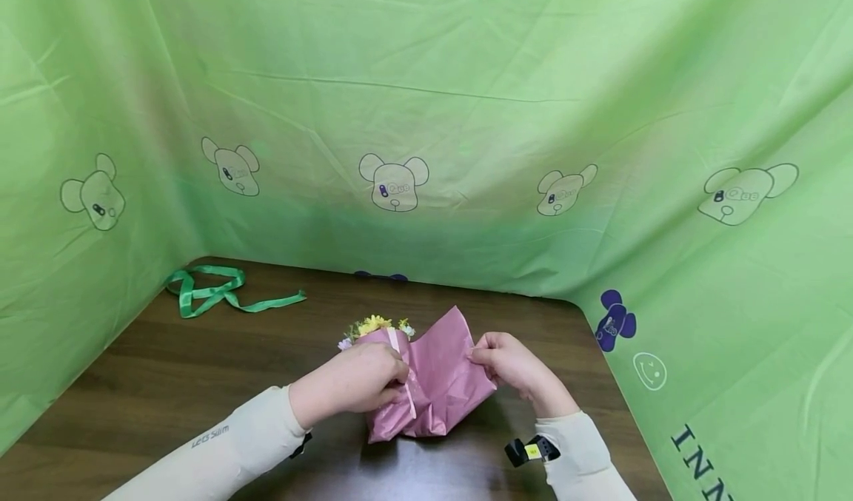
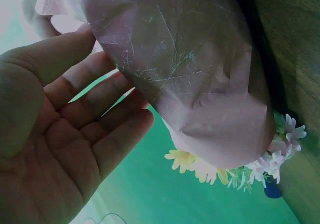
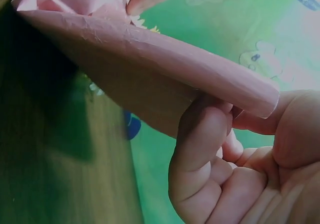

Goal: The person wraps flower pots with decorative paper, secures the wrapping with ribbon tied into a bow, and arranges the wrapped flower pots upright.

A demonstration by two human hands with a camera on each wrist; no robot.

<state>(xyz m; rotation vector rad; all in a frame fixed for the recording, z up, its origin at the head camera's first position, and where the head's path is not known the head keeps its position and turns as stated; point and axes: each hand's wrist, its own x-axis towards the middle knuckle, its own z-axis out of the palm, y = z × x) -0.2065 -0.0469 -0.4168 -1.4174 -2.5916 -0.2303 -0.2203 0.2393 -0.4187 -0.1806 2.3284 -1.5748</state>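
A bunch of yellow and white flowers (image 1: 375, 325) lies wrapped in pink wrapping paper (image 1: 449, 375), its blossoms showing past the far edge. My left hand (image 1: 363, 375) holds the folded left part of the paper, near a pale strip along the fold; in the left wrist view its thumb meets the paper's edge and its fingertips pass behind. My right hand (image 1: 513, 368) pinches the raised right edge of the paper between thumb and fingers, and that flap stands away from the bunch. The stems are hidden inside the paper.
A green ribbon (image 1: 209, 294) lies loosely looped at the back left of the dark wooden table (image 1: 266, 345). Green printed cloth (image 1: 400, 116) hangs behind and along both sides. A black wrist strap (image 1: 533, 451) is on the right wrist.
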